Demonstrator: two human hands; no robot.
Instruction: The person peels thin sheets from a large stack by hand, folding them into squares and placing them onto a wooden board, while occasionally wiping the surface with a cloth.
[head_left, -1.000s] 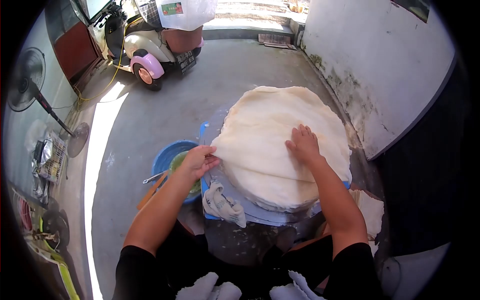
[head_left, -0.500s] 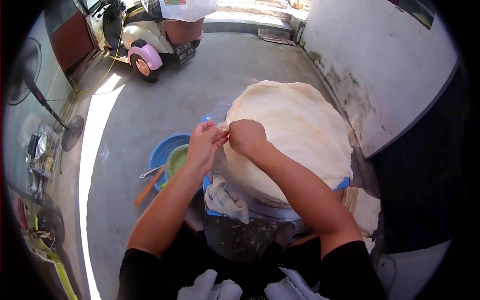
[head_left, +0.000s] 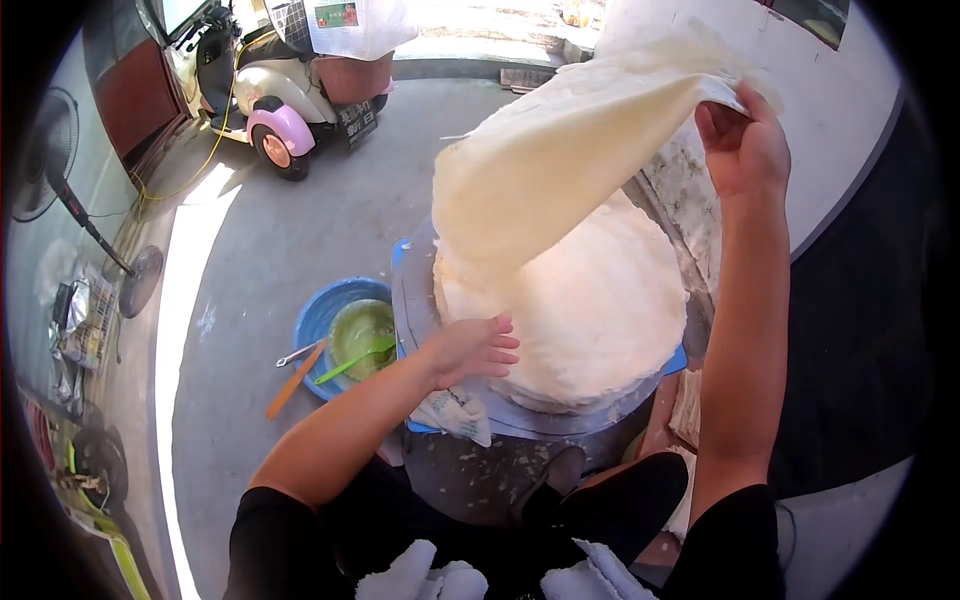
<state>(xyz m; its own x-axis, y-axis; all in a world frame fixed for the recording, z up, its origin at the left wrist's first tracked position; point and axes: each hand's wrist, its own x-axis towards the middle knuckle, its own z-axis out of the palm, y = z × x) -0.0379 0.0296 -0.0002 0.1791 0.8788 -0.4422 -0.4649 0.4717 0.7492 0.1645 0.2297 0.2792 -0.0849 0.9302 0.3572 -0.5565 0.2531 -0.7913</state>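
Note:
A thin, pale dough sheet (head_left: 575,165) is lifted and folded over in the air, its edge pinched in my right hand (head_left: 748,140) at the upper right. Beneath it lies a thick round stack of dough sheets (head_left: 610,310), and the raised sheet hides the far part of it. My left hand (head_left: 472,350) is open at the near left side of the stack, fingers stretched out and holding nothing. Under the stack is a clear round sheet (head_left: 415,300) on a blue base (head_left: 402,252). A white cloth (head_left: 455,412) lies at the near left edge.
A blue basin (head_left: 318,312) on the left holds a green bowl (head_left: 350,325) with a green spoon (head_left: 345,362); a wooden stick (head_left: 290,385) leans there. More sheets (head_left: 686,405) lie low right. A scooter (head_left: 285,90), a fan (head_left: 140,275) and a white wall (head_left: 830,130) surround the floor.
Both hands were together at the stack's left edge. My right hand has swung up and right, peeling the top dough sheet up; my left hand has moved down and opened.

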